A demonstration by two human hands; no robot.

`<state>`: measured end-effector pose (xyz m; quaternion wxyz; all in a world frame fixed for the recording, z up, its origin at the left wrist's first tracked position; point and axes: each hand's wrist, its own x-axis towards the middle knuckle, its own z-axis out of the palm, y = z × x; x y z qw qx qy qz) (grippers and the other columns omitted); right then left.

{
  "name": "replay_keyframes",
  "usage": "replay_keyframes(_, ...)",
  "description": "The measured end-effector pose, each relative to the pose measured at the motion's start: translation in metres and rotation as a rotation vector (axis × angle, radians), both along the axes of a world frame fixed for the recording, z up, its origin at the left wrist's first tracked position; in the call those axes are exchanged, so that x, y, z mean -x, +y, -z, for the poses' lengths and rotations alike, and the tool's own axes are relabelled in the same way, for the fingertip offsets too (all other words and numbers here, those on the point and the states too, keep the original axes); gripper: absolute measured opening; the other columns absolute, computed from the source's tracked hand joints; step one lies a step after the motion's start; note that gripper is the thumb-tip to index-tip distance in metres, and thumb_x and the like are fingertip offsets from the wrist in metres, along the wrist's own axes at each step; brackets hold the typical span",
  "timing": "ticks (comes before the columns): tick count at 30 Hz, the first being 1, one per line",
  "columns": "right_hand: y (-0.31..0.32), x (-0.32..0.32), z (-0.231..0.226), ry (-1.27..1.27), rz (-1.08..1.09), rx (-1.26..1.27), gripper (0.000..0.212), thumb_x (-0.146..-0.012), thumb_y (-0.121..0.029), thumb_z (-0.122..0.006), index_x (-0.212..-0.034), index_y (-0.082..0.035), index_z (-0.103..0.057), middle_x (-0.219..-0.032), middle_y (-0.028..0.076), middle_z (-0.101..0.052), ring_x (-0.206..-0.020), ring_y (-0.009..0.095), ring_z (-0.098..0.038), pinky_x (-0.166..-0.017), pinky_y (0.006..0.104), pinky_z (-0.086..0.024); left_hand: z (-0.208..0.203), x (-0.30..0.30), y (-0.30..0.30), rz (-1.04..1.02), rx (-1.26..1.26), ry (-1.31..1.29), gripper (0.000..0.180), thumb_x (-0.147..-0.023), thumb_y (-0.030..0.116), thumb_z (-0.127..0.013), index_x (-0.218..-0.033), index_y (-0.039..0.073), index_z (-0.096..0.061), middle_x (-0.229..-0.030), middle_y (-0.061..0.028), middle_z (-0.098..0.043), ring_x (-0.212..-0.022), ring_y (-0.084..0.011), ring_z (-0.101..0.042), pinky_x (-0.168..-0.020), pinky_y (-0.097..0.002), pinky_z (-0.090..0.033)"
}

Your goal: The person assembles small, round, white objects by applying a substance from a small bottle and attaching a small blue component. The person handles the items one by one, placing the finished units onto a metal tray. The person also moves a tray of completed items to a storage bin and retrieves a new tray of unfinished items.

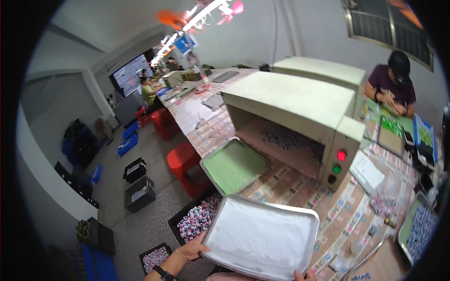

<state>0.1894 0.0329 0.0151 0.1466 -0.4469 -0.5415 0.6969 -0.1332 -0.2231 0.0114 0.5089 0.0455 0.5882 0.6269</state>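
Note:
A metal tray (262, 236) with a white lining and a raised silver rim is tilted in front of me, with no pieces on it. My left hand (191, 248) is closed on its left edge, the thumb at the rim. At the lower right corner, my right hand (304, 275) grips the rim; only its fingertips show. Just beyond lies a green-lined tray (234, 166) on the table, before the opening of a cream box-shaped machine (290, 93). Many small dark pieces (293, 145) lie inside that machine.
Black crates of small pink-and-white balls (199, 218) stand at the left below the table. Red stools (187, 164) line the table's left side. At right are a tray of small blue pieces (419, 229), a plastic bag (386, 194) and a seated person (393, 84) handling small things.

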Motion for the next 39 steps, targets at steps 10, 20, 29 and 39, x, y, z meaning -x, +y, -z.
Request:
replay_keyframes(10, 0.028, 0.002, -0.063, -0.187, -0.203, 0.213, 0.043, -0.091, -0.026, -0.060, -0.118, 0.007, -0.056, -0.103, 0.018, -0.064, -0.090, 0.025, -0.058, -0.078, 0.0358, -0.046, -0.037, -0.048, -0.019, -0.336, 0.160, -0.126, 0.035, -0.084, 0.003, -0.063, -0.118, 0.001, -0.056, -0.095, -0.0053, -0.064, -0.074, -0.0170, -0.062, -0.061, -0.0281, -0.054)
replay_keyframes(20, 0.034, 0.043, -0.126, -0.214, -0.487, 0.324, 0.069, -0.079, -0.037, -0.069, -0.129, 0.006, -0.047, -0.121, 0.026, -0.056, -0.112, 0.038, -0.053, -0.096, 0.0420, -0.041, -0.062, -0.071, -0.100, -0.552, 0.218, -0.252, 0.034, -0.081, -0.001, -0.062, -0.115, -0.002, -0.058, -0.094, -0.0056, -0.064, -0.074, -0.0192, -0.062, -0.061, -0.0305, -0.054)
replay_keyframes(29, -0.057, 0.157, -0.138, 0.032, -0.648, 0.100, 0.035, -0.087, -0.012, -0.063, -0.117, 0.002, -0.054, -0.092, 0.010, -0.066, -0.080, 0.016, -0.061, -0.068, 0.0277, -0.050, -0.032, -0.013, -0.202, -0.629, 0.030, -0.346, 0.097, -0.080, -0.003, -0.064, -0.152, 0.012, -0.001, -0.132, -0.0085, -0.049, -0.112, -0.0213, -0.053, -0.095, -0.0357, -0.044)
replay_keyframes(39, -0.082, 0.225, -0.176, -0.229, -0.967, 0.187, 0.038, -0.086, -0.016, -0.061, -0.120, 0.000, -0.054, -0.087, 0.008, -0.062, -0.068, 0.012, -0.056, -0.051, 0.0261, -0.044, -0.010, -0.128, -0.242, -0.988, -0.149, -0.391, 0.082, -0.078, -0.003, -0.061, -0.149, 0.013, -0.022, -0.131, -0.0086, -0.050, -0.112, -0.0227, -0.054, -0.094, -0.0361, -0.044)
